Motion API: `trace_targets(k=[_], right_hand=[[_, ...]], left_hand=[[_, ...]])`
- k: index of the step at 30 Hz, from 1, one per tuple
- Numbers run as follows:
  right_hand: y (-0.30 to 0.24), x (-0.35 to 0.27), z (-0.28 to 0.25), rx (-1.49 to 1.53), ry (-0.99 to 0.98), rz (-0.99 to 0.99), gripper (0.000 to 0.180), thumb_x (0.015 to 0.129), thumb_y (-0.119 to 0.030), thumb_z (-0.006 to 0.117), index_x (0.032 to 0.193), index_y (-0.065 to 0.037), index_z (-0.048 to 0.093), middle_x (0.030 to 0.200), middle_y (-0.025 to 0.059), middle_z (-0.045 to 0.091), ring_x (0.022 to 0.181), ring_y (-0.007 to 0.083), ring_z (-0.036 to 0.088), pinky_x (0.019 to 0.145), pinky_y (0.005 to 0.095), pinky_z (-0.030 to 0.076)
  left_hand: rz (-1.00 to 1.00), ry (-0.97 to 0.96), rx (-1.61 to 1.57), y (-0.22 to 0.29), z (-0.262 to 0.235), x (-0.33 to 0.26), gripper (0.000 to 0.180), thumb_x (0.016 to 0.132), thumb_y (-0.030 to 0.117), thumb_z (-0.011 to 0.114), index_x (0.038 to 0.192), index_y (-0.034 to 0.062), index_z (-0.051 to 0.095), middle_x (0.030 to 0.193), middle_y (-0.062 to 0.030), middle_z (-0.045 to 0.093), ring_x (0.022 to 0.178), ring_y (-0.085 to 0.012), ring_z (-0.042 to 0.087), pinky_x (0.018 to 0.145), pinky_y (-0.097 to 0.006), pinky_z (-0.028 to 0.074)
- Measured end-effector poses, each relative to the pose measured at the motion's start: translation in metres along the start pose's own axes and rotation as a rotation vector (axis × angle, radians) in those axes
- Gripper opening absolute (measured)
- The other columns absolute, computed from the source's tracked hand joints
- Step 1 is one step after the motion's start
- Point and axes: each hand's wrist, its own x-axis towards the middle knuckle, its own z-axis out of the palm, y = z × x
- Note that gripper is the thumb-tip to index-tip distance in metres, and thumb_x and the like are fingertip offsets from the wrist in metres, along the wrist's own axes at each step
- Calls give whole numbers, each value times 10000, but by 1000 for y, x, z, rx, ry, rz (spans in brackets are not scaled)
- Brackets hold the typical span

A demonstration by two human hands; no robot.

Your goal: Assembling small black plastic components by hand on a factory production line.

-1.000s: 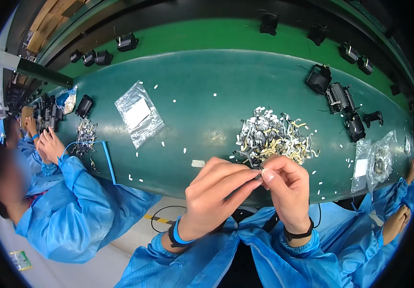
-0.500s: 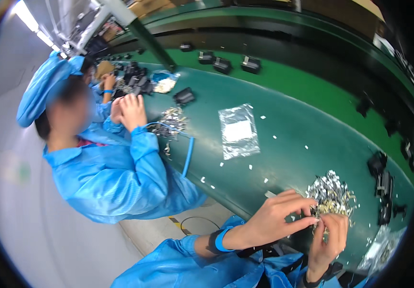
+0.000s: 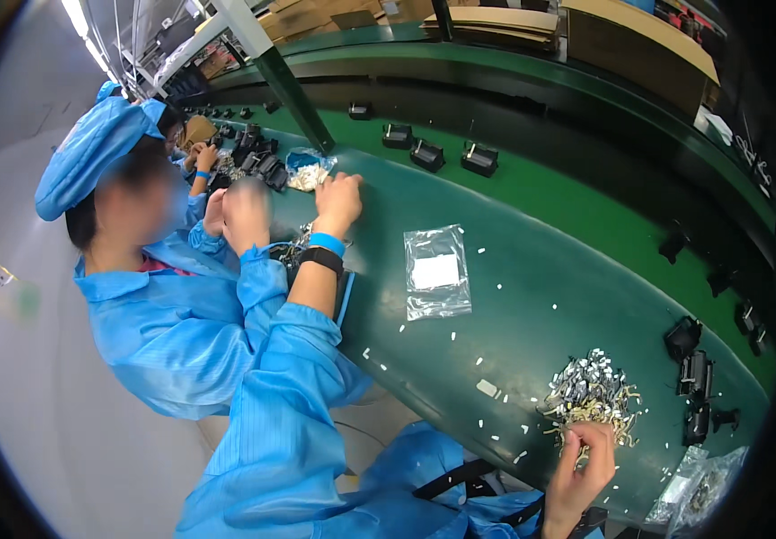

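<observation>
My left hand reaches far across to the left, beside an open blue-and-clear bag of small white pieces. Its fingers curl downward, and whatever they hold is hidden under the hand. At the near right, the thumb and forefinger of my right hand pinch together at the near edge of a heap of small white, dark and yellowish strips. Anything between those fingertips is too small to name. A flat pale piece lies left of the heap, among scattered white bits.
A co-worker in blue stands close on my left, hands blurred near my forearm. A clear bag lies mid-table. Black box-shaped parts stand on the green strip beyond; others sit at right, near another clear bag.
My left hand has left the heap and stretched far left toward the bag of white pieces. A black part formerly visible there no longer shows. My right hand stays at the heap.
</observation>
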Motion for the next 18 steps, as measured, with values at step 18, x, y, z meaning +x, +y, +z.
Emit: trace_targets(k=[18], right_hand=[[-7,2,2,434,-29,-213,118,1038,-90,568,1094,-5,508,1087,198,679,1058,324,640,993,438,490]], left_hand=[[257,-75,-1339,204,-182,-168,210,990,13,543,1186,-16,613,905,-145,674,771,-201,645,683,-345,506]])
